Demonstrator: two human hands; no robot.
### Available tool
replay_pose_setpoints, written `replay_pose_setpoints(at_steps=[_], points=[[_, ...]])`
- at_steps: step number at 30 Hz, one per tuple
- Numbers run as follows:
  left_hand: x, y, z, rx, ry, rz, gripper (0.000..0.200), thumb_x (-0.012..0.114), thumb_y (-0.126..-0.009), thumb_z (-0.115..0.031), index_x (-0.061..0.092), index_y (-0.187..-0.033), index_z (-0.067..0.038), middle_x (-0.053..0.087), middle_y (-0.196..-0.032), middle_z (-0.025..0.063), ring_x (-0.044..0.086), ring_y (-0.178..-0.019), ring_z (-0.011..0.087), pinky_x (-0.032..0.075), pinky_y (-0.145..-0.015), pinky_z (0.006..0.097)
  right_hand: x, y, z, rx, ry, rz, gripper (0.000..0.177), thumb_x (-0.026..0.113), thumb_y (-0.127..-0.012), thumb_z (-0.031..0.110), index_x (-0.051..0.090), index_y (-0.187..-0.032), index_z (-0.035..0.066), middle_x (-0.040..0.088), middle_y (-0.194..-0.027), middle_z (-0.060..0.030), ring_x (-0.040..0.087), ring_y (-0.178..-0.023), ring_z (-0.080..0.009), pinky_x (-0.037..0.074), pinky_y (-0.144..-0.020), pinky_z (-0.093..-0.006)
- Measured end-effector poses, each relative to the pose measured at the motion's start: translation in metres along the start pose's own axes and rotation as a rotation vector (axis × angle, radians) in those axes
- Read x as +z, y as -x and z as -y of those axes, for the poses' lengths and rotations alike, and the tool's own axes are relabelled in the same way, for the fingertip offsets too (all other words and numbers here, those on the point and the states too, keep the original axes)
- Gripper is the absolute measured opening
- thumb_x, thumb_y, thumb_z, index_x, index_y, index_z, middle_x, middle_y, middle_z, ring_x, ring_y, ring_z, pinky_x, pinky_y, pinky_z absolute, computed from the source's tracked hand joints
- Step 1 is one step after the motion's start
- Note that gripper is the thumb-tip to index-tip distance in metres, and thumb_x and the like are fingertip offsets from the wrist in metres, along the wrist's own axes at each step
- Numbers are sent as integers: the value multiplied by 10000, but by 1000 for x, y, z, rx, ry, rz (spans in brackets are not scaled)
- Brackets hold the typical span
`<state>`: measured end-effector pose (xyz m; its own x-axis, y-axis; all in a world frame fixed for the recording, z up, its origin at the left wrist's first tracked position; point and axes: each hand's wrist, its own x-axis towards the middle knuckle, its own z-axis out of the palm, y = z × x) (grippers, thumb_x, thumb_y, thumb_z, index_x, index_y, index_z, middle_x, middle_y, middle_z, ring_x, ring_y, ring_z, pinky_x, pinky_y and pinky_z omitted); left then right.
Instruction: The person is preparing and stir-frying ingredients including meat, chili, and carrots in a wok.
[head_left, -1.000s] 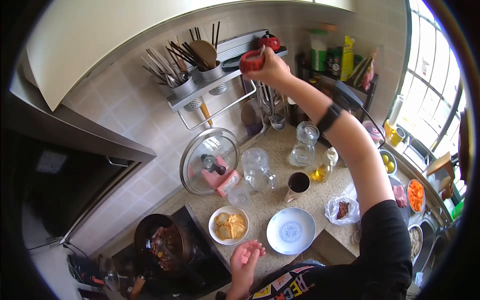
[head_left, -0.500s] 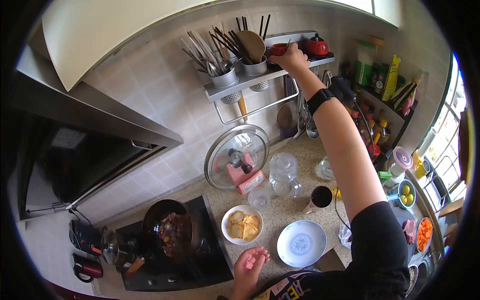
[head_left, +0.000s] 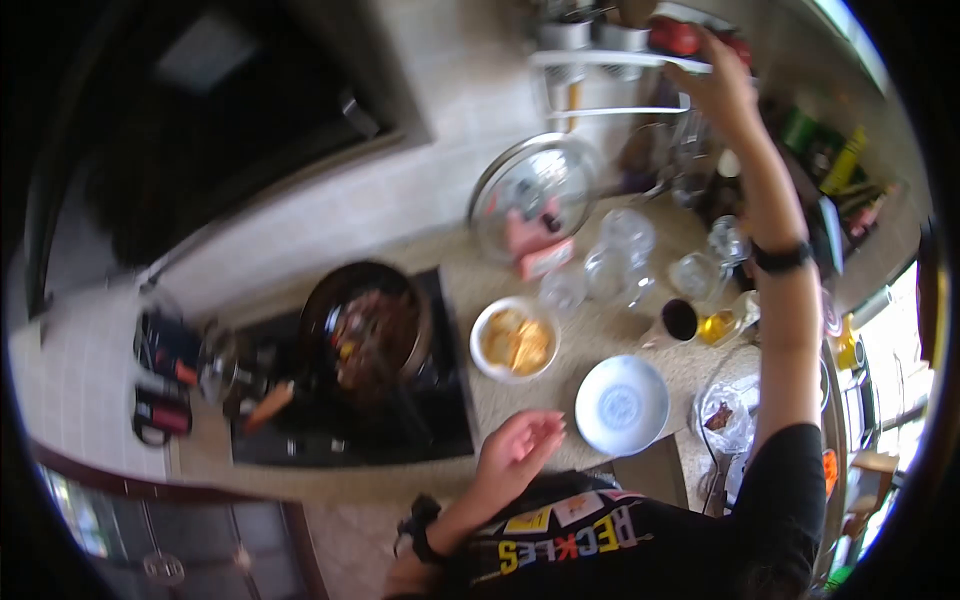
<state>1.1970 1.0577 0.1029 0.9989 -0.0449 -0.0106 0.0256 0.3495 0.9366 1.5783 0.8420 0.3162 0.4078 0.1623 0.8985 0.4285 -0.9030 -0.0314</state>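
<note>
Held the bare right arm (head_left: 793,350) outstretched from a short black sleeve (head_left: 790,475), nearly straight at the elbow, with a dark band (head_left: 780,259) around the wrist. Spread the right hand (head_left: 728,88), with thumb parted from blurred, slightly bent fingers. Held the left hand (head_left: 518,450) low before the black-clad torso (head_left: 640,565), with palm partly upturned, fingers loosely curled and another dark band (head_left: 424,525) around that wrist.

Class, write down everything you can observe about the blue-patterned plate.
The plate is round, shallow and pale bluish-white, with a round blue pattern at its centre; the fine detail is blurred. It looks like glazed ceramic. It is empty and sits face up on the speckled counter, right of the white bowl in the view. The left hand is beside it, apparently not touching.
</note>
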Motion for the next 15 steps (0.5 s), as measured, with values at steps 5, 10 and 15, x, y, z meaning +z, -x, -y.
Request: replay_pose_setpoints(at_steps=[5, 10, 15], points=[[-51, 39, -29, 97, -67, 52, 252, 547, -894, 40, 516, -1145, 42, 567, -1027, 73, 554, -1001, 121, 458, -879, 252, -119, 121, 162, -309, -442, 375, 460, 759, -650, 69, 598, -1080, 45, 592, -1072, -137, 561, -1034, -334, 452, -903, -418], [-136, 83, -55, 142, -182, -129, 235, 556, -890, 37, 536, -1124, 44, 587, -990, 82, 579, -936, 113, 487, -827, 247, -129, 259, 312, -345, -658, 914, 632, 687, -784, 397, 483, -1238, 8, 518, -1160, -198, 603, -953, -342, 545, -702, -372], [-229, 94, -94, 380, -964, -352, 181, 626, -826, -7, 605, -1006, 2, 602, -864, 87, 608, -803, 147, 494, -700, 257, -93, 315, 394, -318, -506, 938, 613, 642, -829, 265, 389, -1320, 1, 440, -1235, -219, 612, -949, -336, 533, -754, -394]])
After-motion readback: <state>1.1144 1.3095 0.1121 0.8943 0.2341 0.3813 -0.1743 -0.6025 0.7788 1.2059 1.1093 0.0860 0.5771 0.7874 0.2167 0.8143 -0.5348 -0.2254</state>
